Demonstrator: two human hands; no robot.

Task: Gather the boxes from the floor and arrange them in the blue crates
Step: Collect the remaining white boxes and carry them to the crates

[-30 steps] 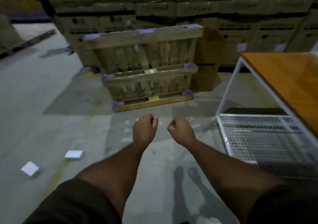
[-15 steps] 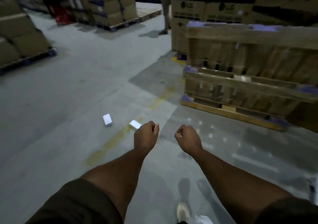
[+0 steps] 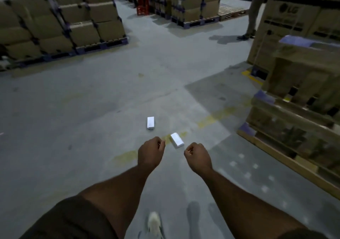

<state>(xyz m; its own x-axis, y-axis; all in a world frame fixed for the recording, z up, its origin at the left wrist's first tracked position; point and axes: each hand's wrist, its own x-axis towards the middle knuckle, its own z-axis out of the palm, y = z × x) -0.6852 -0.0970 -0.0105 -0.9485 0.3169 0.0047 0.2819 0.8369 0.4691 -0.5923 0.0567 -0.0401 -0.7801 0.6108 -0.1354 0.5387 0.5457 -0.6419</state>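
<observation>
Warehouse: palletised cardboard cartons (image 3: 60,20), wooden pallets (image 3: 294,121), concrete floor (image 3: 92,110).

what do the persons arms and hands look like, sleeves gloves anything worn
Both arms are bare from the upper arm down. The left hand and right hand wear no gloves, and no watch, band or ring shows on the wrists or fingers. Short dark olive-brown sleeves cover both upper arms at the bottom corners of the head view. No markings or print show on the fabric.
</observation>
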